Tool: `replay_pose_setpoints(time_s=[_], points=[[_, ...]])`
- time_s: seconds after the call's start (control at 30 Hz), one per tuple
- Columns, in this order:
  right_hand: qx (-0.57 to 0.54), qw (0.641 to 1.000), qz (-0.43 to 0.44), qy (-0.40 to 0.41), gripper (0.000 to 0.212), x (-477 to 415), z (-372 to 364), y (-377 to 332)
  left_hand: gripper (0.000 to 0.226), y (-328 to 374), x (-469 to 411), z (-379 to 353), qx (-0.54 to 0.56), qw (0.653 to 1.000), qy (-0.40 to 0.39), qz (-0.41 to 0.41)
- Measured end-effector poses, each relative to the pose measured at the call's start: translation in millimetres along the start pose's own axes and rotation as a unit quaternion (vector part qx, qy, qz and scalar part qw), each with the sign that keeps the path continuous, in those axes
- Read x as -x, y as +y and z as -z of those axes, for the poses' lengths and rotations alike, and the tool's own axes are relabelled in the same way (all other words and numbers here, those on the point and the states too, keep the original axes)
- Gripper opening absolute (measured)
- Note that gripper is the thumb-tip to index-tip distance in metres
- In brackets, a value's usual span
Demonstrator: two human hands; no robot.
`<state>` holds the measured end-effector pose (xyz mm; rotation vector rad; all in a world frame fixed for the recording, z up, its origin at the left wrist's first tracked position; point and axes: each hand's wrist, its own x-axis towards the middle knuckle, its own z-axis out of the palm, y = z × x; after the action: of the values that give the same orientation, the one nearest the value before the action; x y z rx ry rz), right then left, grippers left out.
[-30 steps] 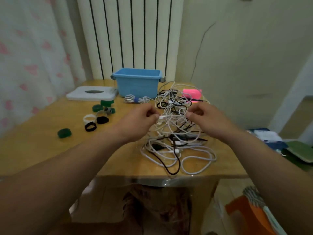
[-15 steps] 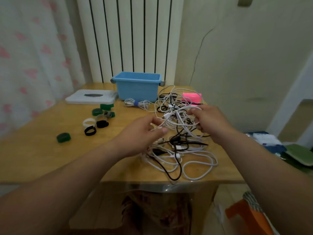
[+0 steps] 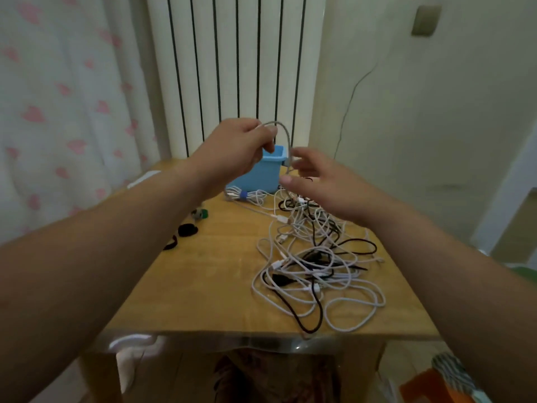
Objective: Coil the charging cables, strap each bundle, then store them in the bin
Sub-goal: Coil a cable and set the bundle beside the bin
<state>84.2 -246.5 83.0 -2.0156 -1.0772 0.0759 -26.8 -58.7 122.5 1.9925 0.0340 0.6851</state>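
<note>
So the white cable [image 3: 283,135] being worked on arcs up out of the left hand [image 3: 238,152], which is pinching one end, then drops down just in front of the right hand's [image 3: 316,181] open fingers toward the pile. The tangle of white and black cables [image 3: 313,266] sprawls loose below and nearer than the right hand. One finished bundle [image 3: 244,195], white with a blue strap, lies just under the left hand. The blue bin [image 3: 261,175] sits right behind both hands, upright, partly hidden.
</note>
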Motion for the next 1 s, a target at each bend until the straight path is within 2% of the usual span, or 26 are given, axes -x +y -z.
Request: replay_pose_setpoints(time_s=[0.07, 0.17, 0.23, 0.27, 0.33, 0.4, 0.5, 0.67, 0.77, 0.83, 0.9, 0.93, 1.0], points=[[-0.049, 0.997, 0.000, -0.053, 0.082, -15, -11, -15, 0.031, 0, -9, -3, 0.013, 1.000, 0.003, 0.004], [-0.126, 0.981, -0.015, -0.146, 0.040, -27, -35, -15, 0.023, -16, -20, -8, 0.047, 0.997, 0.025, 0.048], [-0.188, 0.967, -0.049, -0.164, 0.028, -30, -54, -2, 0.018, -32, -24, -11, 0.078, 0.993, 0.040, 0.079], [-0.192, 0.968, -0.061, -0.149, 0.027, -31, -62, 6, 0.016, -40, -24, -13, 0.076, 0.992, 0.047, 0.087], [-0.208, 0.969, -0.083, -0.103, 0.030, -35, -73, 22, 0.020, -62, -22, -17, 0.006, 0.996, 0.059, 0.071], [-0.252, 0.959, -0.114, -0.067, 0.028, -42, -77, 36, 0.046, -86, -14, -22, -0.074, 0.995, 0.065, 0.022], [-0.279, 0.949, -0.146, -0.033, 0.025, -59, -78, 49, 0.070, -117, -1, -35, -0.079, 0.995, 0.051, -0.029], [-0.179, 0.975, -0.117, 0.059, 0.019, -92, -76, 63, 0.086, -155, -5, -46, -0.099, 0.995, 0.007, 0.024], [-0.297, 0.940, -0.121, 0.114, 0.016, -97, -78, 80, 0.093, -166, -13, -35, -0.112, 0.992, -0.002, 0.054], [-0.347, 0.922, -0.123, 0.122, 0.017, -92, -80, 89, 0.077, -171, -13, -31, -0.177, 0.981, -0.013, 0.075], [-0.357, 0.920, -0.117, 0.111, 0.019, -86, -83, 92, 0.045, -175, -10, -35, -0.255, 0.962, -0.053, 0.077], [-0.356, 0.923, -0.113, 0.098, 0.021, -84, -85, 92, 0.030, -177, -9, -40, -0.270, 0.957, -0.071, 0.072], [-0.337, 0.934, -0.102, 0.057, 0.019, -82, -89, 90, 0.018, -181, -8, -49, -0.253, 0.962, -0.093, 0.052]])
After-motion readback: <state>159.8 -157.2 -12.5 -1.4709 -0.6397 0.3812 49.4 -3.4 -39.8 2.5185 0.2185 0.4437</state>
